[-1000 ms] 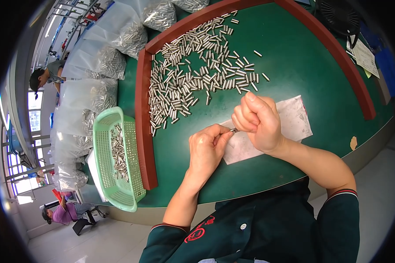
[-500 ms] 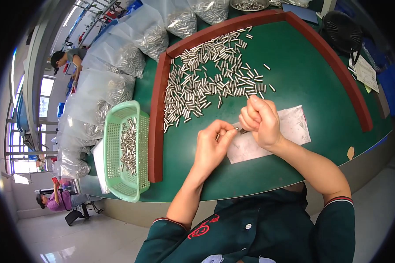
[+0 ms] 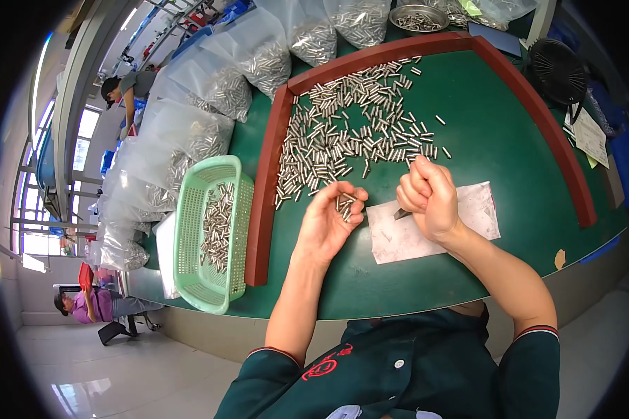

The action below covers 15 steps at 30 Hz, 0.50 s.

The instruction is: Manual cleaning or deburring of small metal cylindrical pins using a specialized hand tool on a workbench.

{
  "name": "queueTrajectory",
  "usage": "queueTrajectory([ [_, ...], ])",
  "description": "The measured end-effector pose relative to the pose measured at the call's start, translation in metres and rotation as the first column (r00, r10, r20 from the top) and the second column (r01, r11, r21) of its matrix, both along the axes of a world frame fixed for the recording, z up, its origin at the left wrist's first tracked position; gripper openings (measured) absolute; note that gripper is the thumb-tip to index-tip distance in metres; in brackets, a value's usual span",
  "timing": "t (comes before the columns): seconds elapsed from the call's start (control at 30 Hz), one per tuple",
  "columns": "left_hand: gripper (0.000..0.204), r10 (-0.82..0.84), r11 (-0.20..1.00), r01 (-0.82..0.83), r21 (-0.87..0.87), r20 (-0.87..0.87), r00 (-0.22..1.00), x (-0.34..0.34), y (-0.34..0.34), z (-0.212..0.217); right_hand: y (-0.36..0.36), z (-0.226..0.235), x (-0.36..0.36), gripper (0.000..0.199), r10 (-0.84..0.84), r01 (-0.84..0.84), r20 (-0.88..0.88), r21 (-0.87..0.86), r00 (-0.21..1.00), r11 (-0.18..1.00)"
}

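My left hand is cupped palm up, its fingers curled round several short shiny metal pins. Beside it, my right hand is closed in a fist. A dark flat tip of a tool pokes out on the fist's left side; the rest is hidden, so its kind is unclear. Under the fist lies a smudged whitish cloth or paper sheet. A spread of loose metal pins covers the green tabletop just beyond both hands.
Dark red rails border the work area. Left of them stands a green plastic basket with pins inside. Clear bags of pins line the far left; a metal bowl and black fan stand at the back. Two people are at the left.
My left hand has turned palm up and opened a little, showing the pins in it, and moved away from the right fist. The view has shifted slightly.
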<state>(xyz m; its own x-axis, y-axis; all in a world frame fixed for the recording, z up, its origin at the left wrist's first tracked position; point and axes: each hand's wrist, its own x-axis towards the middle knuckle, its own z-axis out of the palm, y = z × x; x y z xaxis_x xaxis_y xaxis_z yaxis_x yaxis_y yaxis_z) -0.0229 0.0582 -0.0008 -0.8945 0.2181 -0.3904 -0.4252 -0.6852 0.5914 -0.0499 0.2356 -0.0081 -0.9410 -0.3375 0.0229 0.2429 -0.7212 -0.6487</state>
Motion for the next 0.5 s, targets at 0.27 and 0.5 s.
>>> queueTrajectory([
  [0.27,0.021,-0.216,0.213,-0.323,-0.922,-0.367,0.905,-0.028,0.007,-0.008,-0.001,0.000,-0.001,0.043,0.012,-0.011,0.029,-0.017,0.999,1.000],
  [0.5,0.017,-0.461,-0.150,-0.540,-0.828,-0.425,0.779,-0.035,0.023,-0.022,-0.002,0.003,0.000,0.043,0.009,-0.008,0.038,-0.016,0.999,1.000],
])
